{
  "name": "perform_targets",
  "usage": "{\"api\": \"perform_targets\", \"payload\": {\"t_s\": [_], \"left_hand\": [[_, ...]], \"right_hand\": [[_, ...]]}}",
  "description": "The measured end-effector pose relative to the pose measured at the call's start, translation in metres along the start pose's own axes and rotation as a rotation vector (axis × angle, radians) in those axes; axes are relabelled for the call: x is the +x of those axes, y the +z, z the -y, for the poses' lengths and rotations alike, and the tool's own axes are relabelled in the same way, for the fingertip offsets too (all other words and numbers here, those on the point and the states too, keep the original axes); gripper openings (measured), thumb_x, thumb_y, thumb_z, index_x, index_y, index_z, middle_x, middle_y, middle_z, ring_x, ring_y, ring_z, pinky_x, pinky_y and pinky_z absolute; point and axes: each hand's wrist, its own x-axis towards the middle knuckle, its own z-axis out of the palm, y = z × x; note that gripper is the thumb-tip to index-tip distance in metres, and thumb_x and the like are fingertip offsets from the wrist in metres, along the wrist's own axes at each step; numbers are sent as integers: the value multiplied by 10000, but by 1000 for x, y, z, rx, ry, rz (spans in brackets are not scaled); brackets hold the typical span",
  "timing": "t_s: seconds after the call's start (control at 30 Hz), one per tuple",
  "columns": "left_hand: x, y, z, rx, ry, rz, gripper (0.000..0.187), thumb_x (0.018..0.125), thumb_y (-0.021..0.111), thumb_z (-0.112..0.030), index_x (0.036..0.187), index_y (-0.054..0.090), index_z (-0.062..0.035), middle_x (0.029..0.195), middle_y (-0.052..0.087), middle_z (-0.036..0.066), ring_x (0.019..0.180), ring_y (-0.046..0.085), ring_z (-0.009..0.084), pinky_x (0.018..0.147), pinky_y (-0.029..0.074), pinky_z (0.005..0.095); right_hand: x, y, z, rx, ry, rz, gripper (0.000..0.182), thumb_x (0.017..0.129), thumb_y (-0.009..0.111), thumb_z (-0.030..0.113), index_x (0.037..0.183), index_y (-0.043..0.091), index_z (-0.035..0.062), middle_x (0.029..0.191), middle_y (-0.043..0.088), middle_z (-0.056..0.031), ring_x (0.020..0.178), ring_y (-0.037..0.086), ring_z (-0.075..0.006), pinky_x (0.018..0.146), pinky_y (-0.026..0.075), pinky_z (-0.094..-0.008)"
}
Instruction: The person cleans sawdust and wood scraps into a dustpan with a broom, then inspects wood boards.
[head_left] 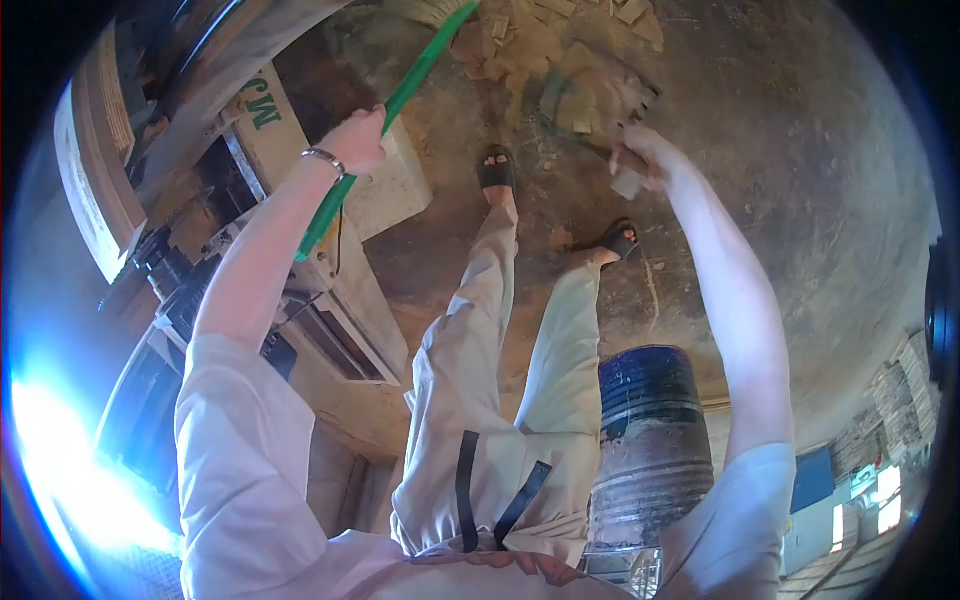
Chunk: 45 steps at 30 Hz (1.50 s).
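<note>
My left hand is closed round a long green handle, which slants from the machine side up to a pale broom head at the top edge. On the right, my right hand has its fingers curled round the handle of a dustpan-like object, blurred by motion and held just above the floor. Small light pieces show in it. A pale block shows just below my right fingers; whether they touch it I cannot tell.
A light machine with green letters stands on the left. Scattered wood scraps and dust lie on the floor at the top. A dark blue and brown barrel stands by my leg. My sandalled feet are on the floor.
</note>
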Motion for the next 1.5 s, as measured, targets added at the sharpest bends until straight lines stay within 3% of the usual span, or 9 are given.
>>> {"api": "perform_targets", "payload": {"t_s": [0.13, 0.33, 0.6, 0.73, 0.93, 1.0, 1.07, 1.2, 1.5], "left_hand": [[-35, -23, -37, -141, 58, 267, 663, 737, 578, -63, 1354, 362, 51, 1069, 603, 285, 1035, 612, 395, 838, 495, 481], [-89, 30, -93, -228, 116, 394, 651, 762, 567, -66, 1368, 340, 7, 1050, 597, 284, 1011, 608, 408, 827, 491, 495], [-214, 38, -122, -573, 32, -18, 734, 758, 590, -79, 1446, 336, -38, 1171, 540, 310, 1081, 555, 448, 939, 458, 462], [-258, 12, -85, -386, -31, -161, 742, 791, 580, -52, 1464, 269, -32, 1149, 540, 328, 950, 608, 461, 821, 513, 484], [-165, 55, -26, -14, -199, -345, 713, 828, 540, -27, 1453, 200, 21, 1103, 578, 341, 898, 639, 469, 766, 552, 492], [-108, 48, -15, -257, -337, -37, 545, 813, 580, -30, 1310, 363, 27, 1138, 576, 332, 993, 602, 476, 850, 510, 510], [-67, 80, -4, -181, -185, -114, 443, 786, 574, -20, 1189, 410, 63, 1022, 617, 328, 942, 621, 465, 814, 522, 500], [-91, 93, -22, -182, 11, -8, 589, 733, 599, -14, 1275, 403, 108, 965, 626, 317, 906, 644, 454, 770, 543, 484], [-137, 94, -40, -225, 97, 238, 740, 793, 555, -81, 1438, 220, 63, 1074, 577, 317, 963, 615, 437, 820, 517, 456]], "right_hand": [[-18, 66, 54, -424, 103, -216, 102, 869, 549, 151, 871, 615, 74, 710, 630, -45, 603, 609, -151, 550, 515, -329], [17, 26, 18, -331, 99, -123, 116, 844, 595, 191, 762, 591, 110, 618, 616, 1, 546, 607, -141, 542, 494, -281], [-49, -15, 3, 289, -46, 134, 112, 908, 564, 95, 921, 501, 4, 744, 558, -64, 587, 571, -123, 546, 501, -260], [-47, -28, 0, 401, 247, 35, 133, 923, 536, 86, 888, 415, 46, 726, 503, -39, 563, 528, -90, 507, 468, -238], [-75, -8, -22, 301, 200, -168, 113, 911, 531, 78, 874, 427, 51, 658, 507, -49, 545, 532, -124, 487, 467, -273], [-67, 4, -28, 133, 182, -149, 105, 902, 538, 87, 873, 442, 56, 623, 509, -51, 549, 543, -145, 508, 489, -284], [-55, 18, -33, 194, 146, -215, 95, 887, 546, 96, 866, 457, 69, 612, 513, -47, 558, 551, -153, 521, 500, -293], [-3, 56, -35, 10, 186, -232, 157, 786, 600, 162, 907, 507, 126, 767, 564, -44, 622, 588, -171, 535, 521, -321], [15, 81, -29, 65, 198, -66, 99, 869, 537, 75, 814, 455, 66, 661, 514, -46, 579, 557, -161, 550, 524, -306]]}}
